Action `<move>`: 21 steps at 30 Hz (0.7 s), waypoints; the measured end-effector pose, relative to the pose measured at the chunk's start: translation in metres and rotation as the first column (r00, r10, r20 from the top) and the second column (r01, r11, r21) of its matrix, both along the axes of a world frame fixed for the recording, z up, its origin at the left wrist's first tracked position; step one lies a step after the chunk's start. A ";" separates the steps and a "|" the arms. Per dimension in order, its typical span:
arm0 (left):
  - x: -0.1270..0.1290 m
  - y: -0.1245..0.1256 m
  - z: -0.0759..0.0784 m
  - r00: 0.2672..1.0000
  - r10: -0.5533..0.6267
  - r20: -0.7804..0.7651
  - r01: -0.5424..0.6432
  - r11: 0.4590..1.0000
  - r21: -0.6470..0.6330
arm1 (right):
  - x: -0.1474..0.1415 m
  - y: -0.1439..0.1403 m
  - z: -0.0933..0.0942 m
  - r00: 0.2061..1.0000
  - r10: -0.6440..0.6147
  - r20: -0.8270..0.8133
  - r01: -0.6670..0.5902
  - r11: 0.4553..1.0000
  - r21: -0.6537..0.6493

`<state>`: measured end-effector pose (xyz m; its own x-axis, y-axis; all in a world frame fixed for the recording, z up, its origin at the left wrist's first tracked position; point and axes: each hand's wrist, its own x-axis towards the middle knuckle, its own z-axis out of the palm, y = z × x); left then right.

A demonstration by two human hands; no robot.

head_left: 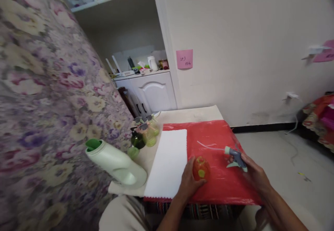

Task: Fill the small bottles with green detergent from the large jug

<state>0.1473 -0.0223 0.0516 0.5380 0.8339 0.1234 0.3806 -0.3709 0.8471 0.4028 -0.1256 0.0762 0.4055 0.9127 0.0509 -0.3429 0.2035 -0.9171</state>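
On a red plastic sheet (221, 189) stands a small see-through bottle (201, 168) with an open neck and a yellow-green patch. My left hand (188, 182) is wrapped round its left side. To the right, above the sheet, my right hand (254, 173) grips a grey and pale green spray trigger head (237, 157). Its thin clear dip tube (212, 148) points left, apart from the bottle. Left of the bottle lies a white cloth (168, 161) with zigzag edges.
A large pale green jug (120, 164) with an open mouth stands at the table's left edge. Behind it are several spray bottles (148, 137), one dark green. A flowered curtain (65, 119) hangs at left. A wall (235, 67) rises behind the table.
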 end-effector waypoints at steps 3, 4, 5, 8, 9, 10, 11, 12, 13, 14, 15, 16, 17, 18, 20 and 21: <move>-0.003 0.000 -0.005 1.000 -0.022 -0.014 0.023 1.000 0.019 | 0.002 0.000 -0.009 1.000 -0.015 0.016 0.016 1.000 -0.025; -0.004 0.001 -0.007 1.000 -0.022 -0.013 0.022 1.000 0.022 | 0.002 0.000 -0.011 0.999 -0.028 0.040 0.029 0.999 -0.025; -0.004 0.001 -0.008 1.000 -0.020 -0.013 0.021 0.999 0.025 | 0.001 0.000 -0.011 0.997 -0.042 0.069 0.043 0.999 -0.023; -0.005 0.002 -0.014 0.999 -0.027 -0.016 0.028 0.998 0.051 | -0.003 -0.002 -0.007 0.993 -0.086 0.080 0.087 0.996 -0.007; -0.006 0.003 -0.016 0.999 -0.030 -0.019 0.031 0.998 0.062 | -0.004 -0.002 -0.006 0.995 -0.095 0.028 0.095 0.995 -0.001; -0.006 0.004 -0.018 0.999 -0.033 -0.021 0.034 0.997 0.072 | -0.005 -0.002 -0.004 0.994 -0.102 -0.035 0.102 0.995 0.005; -0.006 0.005 -0.020 0.999 -0.034 -0.023 0.036 0.996 0.082 | -0.007 -0.002 -0.003 0.989 -0.103 -0.103 0.104 0.994 0.011; -0.006 0.006 -0.023 0.999 -0.037 -0.024 0.039 0.995 0.091 | -0.008 -0.001 -0.002 0.980 -0.097 -0.172 0.102 0.995 0.020; -0.006 0.007 -0.025 0.999 -0.038 -0.023 0.041 0.994 0.101 | -0.009 0.000 -0.001 0.969 -0.083 -0.232 0.092 0.995 0.032; -0.005 0.008 -0.026 0.999 -0.039 -0.019 0.041 0.993 0.113 | -0.009 0.000 0.000 0.958 -0.067 -0.280 0.083 0.995 0.047; -0.005 0.008 -0.028 0.999 -0.040 -0.013 0.041 0.992 0.123 | -0.010 0.001 0.001 0.945 -0.051 -0.324 0.076 0.995 0.065; -0.005 0.009 -0.029 0.999 -0.042 -0.006 0.043 0.991 0.130 | -0.011 0.001 0.002 0.928 -0.031 -0.370 0.067 0.994 0.085; -0.005 0.010 -0.029 0.999 -0.043 0.002 0.042 0.990 0.133 | -0.012 0.000 0.003 0.914 -0.009 -0.407 0.055 0.993 0.101; -0.005 0.010 -0.029 0.999 -0.042 0.009 0.041 0.991 0.130 | -0.012 0.000 0.005 0.905 0.010 -0.425 0.042 0.993 0.113; -0.005 0.010 -0.028 0.999 -0.039 0.018 0.037 0.992 0.119 | -0.012 -0.002 0.009 0.902 0.041 -0.431 0.014 0.992 0.124; -0.005 0.011 -0.027 0.999 -0.040 0.024 0.037 0.992 0.117 | -0.011 -0.004 0.012 0.905 0.050 -0.422 0.001 0.993 0.121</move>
<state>0.1423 -0.0117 0.0246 0.5650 0.7914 0.2334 0.3419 -0.4820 0.8067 0.3916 -0.1291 0.0886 0.3899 0.9207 -0.0152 -0.6996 0.2854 -0.6551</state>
